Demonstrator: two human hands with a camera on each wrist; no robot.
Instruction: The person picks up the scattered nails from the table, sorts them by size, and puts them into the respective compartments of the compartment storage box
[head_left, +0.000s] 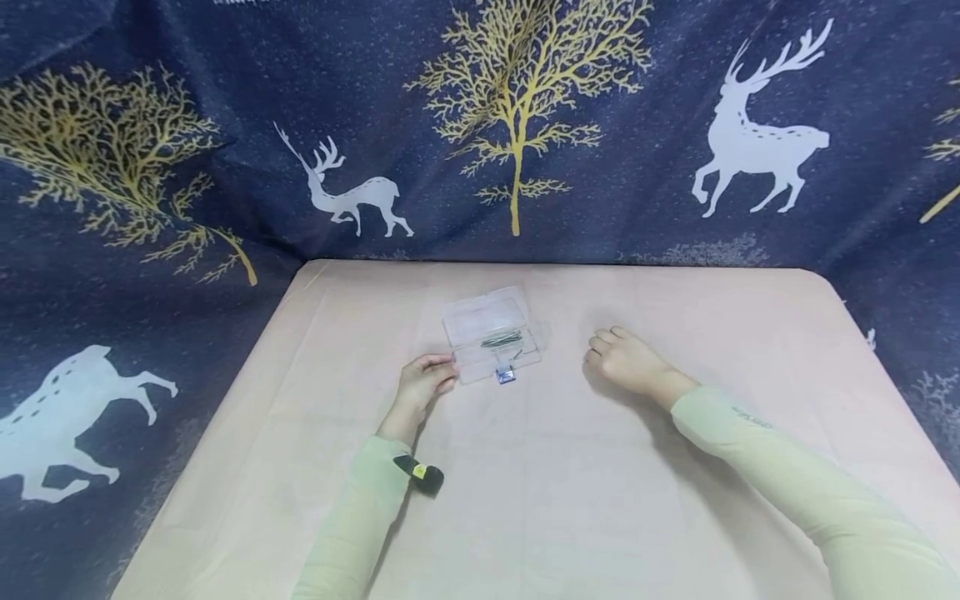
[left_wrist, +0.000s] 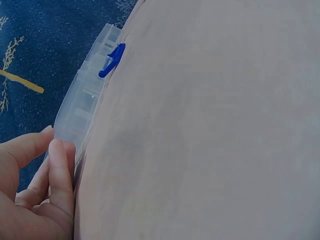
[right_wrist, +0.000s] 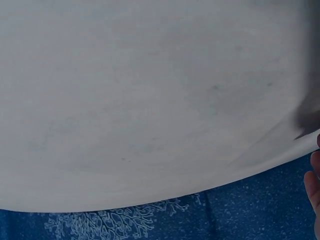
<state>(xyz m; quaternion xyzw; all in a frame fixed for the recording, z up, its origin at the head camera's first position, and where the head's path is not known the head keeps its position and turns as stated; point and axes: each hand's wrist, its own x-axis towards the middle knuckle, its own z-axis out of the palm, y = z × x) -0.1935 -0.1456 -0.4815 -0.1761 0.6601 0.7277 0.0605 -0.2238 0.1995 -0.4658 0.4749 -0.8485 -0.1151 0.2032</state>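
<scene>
A clear plastic box (head_left: 487, 367) stands on the table with its see-through lid (head_left: 487, 317) folded back. Its blue clasp (head_left: 506, 374) sticks out at the front; the left wrist view shows this clasp (left_wrist: 114, 60) from the side. Several thin, dark greenish sticks (head_left: 501, 339) lie in a rear compartment, with a smaller one (head_left: 517, 355) in front of them. My left hand (head_left: 426, 383) pinches the box's left end between thumb and fingers. To the right of the box, apart from it, my right hand (head_left: 626, 360) rests with loosely curled fingers and nothing visible in them.
A pale cloth covers the table (head_left: 540, 500). Behind and beside it hangs a dark blue cloth (head_left: 600, 183) with deer and yellow trees. A black strap with a yellow mark (head_left: 420, 472) sits on the left sleeve.
</scene>
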